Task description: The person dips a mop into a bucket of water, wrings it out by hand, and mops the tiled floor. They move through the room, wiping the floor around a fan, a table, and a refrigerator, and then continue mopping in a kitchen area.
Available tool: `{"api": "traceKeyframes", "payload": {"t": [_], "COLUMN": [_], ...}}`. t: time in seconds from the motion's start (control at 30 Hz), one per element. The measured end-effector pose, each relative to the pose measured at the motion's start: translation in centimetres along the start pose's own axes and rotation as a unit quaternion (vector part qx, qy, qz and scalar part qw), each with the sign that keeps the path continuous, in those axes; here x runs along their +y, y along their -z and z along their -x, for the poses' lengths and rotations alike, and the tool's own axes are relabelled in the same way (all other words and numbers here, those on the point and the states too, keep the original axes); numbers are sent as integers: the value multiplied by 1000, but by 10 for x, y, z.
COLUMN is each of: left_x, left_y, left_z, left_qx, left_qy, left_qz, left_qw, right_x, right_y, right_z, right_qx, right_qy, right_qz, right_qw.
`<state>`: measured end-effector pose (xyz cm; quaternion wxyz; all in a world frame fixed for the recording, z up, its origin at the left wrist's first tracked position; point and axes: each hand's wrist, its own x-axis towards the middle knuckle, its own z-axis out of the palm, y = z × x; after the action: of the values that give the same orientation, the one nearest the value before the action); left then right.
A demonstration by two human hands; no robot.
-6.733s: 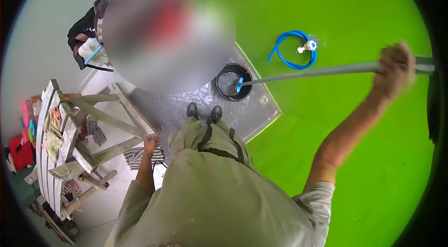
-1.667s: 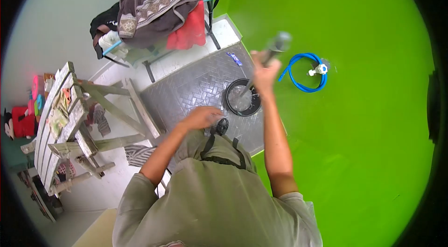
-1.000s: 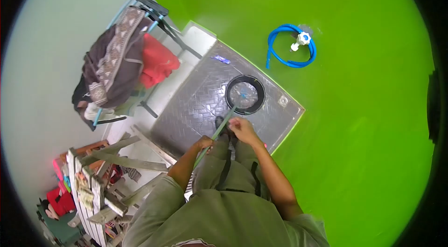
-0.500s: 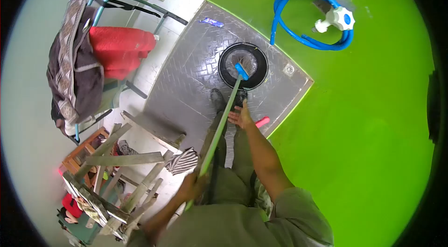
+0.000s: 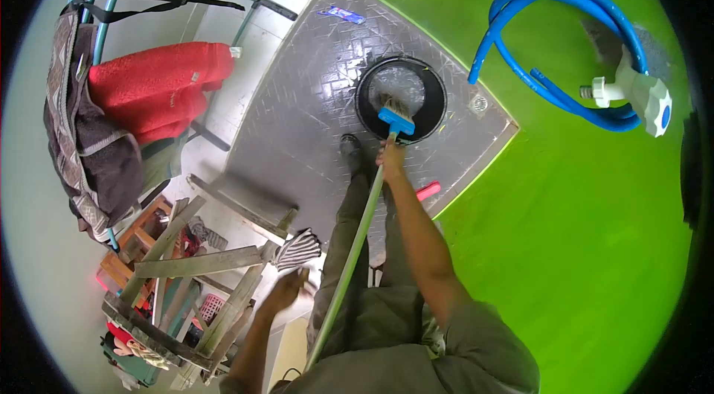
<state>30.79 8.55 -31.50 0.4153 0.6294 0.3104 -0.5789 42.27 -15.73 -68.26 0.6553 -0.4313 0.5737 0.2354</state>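
My right hand (image 5: 390, 158) is closed around the pale green handle of a broom (image 5: 396, 120), just below its blue head. The broom's bristles point into a black bucket (image 5: 364, 113) on the grey tiled floor, above its cloudy contents. From the head, the long handle runs back between my legs toward my waist. My left hand (image 5: 288, 290) is off the handle, to its left, with fingers apart and holding nothing. Near it hangs a striped cloth (image 5: 299, 250) at the end of a wooden frame.
A blue hose (image 5: 550, 100) with a white tap hangs on the green wall at right. A red towel (image 5: 163, 89) and dark clothing drape a metal rack at left. Wooden pieces (image 5: 197, 261) crowd the lower left. A pink object (image 5: 428, 191) and a floor drain (image 5: 478, 103) lie rightward.
My right hand has gone from open beside the handle to gripping it near the head. My left hand has let go of the handle and moved left. The broom head appears larger and closer.
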Motion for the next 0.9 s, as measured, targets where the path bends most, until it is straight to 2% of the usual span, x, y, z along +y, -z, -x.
{"api": "traceKeyframes", "payload": {"t": [0.03, 0.07, 0.1, 0.17, 0.23, 0.3, 0.37, 0.47, 0.57, 0.6, 0.63, 0.67, 0.7, 0.77, 0.83, 0.9], "left_x": [-53, -29, -30, 62, 121, 158, 190, 246, 263, 265, 267, 269, 270, 271, 276, 264], "left_y": [-1, 1, 1, -4, -25, -49, -75, -93, -97, -97, -96, -96, -98, -101, -98, -97], "left_z": [-55, -86, -138, -177, -219, -264, -281, -261, -254, -249, -240, -232, -224, -209, -190, -190], "left_qx": [52, 91, 21, -55, -139, -285, -395, -470, -519, -524, -528, -533, -527, -514, -495, -486], "left_qy": [-130, -220, -166, -148, -122, -75, -59, -158, -191, -180, -167, -155, -160, -173, -199, -202], "left_qz": [12, 42, 165, 222, 335, 454, 582, 616, 673, 689, 704, 718, 716, 711, 706, 671], "left_qw": [990, 970, 972, 962, 924, 841, 709, 611, 491, 467, 444, 421, 430, 447, 465, 522], "right_x": [-9, -19, -28, -40, -63, -91, -102, -109, -111, -113, -105, -93, -80, -33, -26, -52], "right_y": [2, 6, 7, 13, 5, -1, 1, 16, 40, 50, 70, 80, 90, 113, 114, 96], "right_z": [25, 50, 77, 128, 187, 238, 268, 295, 303, 303, 288, 272, 254, 185, 128, 93], "right_qx": [-12, -20, -28, -45, -49, -81, -120, -173, -264, -302, -386, -411, -432, -441, -457, -476], "right_qy": [26, 14, 0, 10, 36, 68, 59, 48, 26, 18, -34, -83, -132, -161, -106, -34], "right_qz": [-5, -22, -42, -52, -32, 26, 57, 88, 65, 49, 2, -77, -153, -256, -347, -415], "right_qw": [1000, 999, 999, 998, 998, 994, 989, 980, 962, 952, 922, 905, 879, 845, 812, 775]}}
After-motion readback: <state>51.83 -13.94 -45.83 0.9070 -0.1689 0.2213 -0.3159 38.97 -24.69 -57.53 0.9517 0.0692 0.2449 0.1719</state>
